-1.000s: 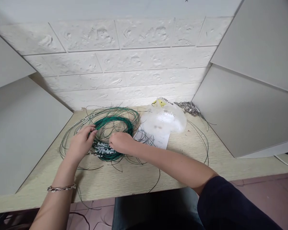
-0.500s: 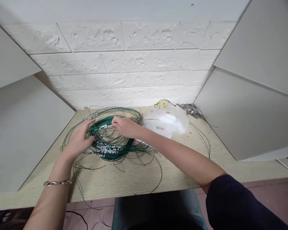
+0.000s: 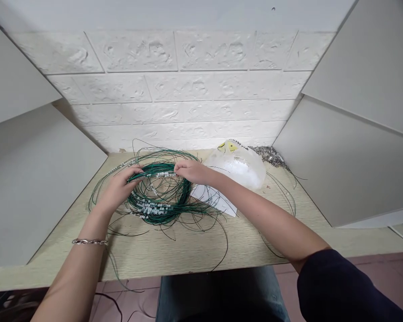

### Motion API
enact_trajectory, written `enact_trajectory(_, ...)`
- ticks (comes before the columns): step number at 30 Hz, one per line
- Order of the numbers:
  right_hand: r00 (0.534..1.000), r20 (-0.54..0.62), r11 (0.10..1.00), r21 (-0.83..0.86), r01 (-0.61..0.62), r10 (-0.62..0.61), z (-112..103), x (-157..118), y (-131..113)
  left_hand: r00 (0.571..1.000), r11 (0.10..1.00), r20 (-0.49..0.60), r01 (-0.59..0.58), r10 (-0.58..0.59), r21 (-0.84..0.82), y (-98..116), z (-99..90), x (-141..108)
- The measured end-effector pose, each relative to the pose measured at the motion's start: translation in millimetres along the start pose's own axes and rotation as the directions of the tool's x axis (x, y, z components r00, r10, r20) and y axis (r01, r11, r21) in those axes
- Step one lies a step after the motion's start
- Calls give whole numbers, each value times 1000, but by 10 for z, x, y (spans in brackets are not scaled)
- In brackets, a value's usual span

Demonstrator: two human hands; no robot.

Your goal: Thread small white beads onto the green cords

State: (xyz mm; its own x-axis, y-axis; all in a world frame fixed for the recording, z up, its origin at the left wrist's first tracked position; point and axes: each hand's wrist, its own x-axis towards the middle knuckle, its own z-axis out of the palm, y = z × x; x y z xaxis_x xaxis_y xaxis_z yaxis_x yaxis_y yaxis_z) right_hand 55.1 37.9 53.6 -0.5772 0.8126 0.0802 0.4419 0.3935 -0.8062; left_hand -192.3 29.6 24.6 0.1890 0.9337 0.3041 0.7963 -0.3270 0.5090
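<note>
A loose coil of thin green wires (image 3: 184, 197) lies on the table, with small white beads (image 3: 151, 208) strung along its front part. My left hand (image 3: 121, 188) is at the coil's upper left, thumb and fingers closed around a bundle of the wires. At the upper right of the coil, my right hand (image 3: 193, 172) is closed in a pinch on wires of the same bundle. A short row of white beads (image 3: 163, 174) shows on the stretch between the two hands. My right fingertips are partly hidden from view.
A clear plastic bag (image 3: 243, 167) with a yellow mark stands behind a white paper slip (image 3: 216, 199). Dark grey bits (image 3: 270, 155) are heaped in the back right corner. White panels (image 3: 349, 165) flank the table (image 3: 174, 259), and loose wire ends hang over its front edge.
My right hand has moved right along the coil, uncovering beads between the hands. My left hand has shifted right and closed around the wires. More of the paper slip shows.
</note>
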Motion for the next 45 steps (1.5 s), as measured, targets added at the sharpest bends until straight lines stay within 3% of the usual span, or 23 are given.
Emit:
enact_trajectory(5, 994, 105, 996, -83, -33, 41, 48, -2, 6, 978, 978, 166, 152, -128, -143, -58, -21, -24)
enact_trajectory(9, 989, 130, 994, -90, -62, 73, 86, 53, -13, 965, 922, 171, 243, -198, -300, -103, -19, -87)
enact_trajectory(12, 993, 106, 996, -70, -50, 57, 146, 114, -25, 970, 906, 160, 229, -182, -357, -90, -11, -108)
enact_trajectory(16, 999, -33, 992, -126, 25, -29, 278, 209, -66, 979, 945, 135, 183, -151, -272, -73, 7, -107)
enact_trajectory(20, 992, -88, 974, -214, 70, -90, 395, 271, -165, 986, 974, 117, 137, -117, -182, -96, 20, -112)
enact_trajectory(24, 961, -163, 894, -428, 134, -222, 464, 273, -252, 995, 987, 86, 64, -52, -148, -103, 20, -125)
enact_trajectory(26, 944, -151, 823, -542, 170, -294, 492, 267, -277, 997, 992, 76, 36, -27, -123, -94, 23, -127)
enact_trajectory(29, 946, -98, 771, -608, 188, -308, 535, 271, -305, 998, 994, 62, 21, -14, -106, -79, 35, -123)
enact_trajectory(39, 942, -108, 750, -636, 181, -318, 683, 367, -296, 1000, 999, 3, 7, -6, -48, -12, 113, -145)
enact_trajectory(42, 951, -101, 798, -574, 184, -292, 705, 404, -242, 998, 999, -53, -44, 45, 22, 19, 108, -169)
enact_trajectory(45, 970, -136, 918, -372, 139, -202, 683, 433, -223, 974, 981, -160, -136, 158, 138, 55, 96, -194)
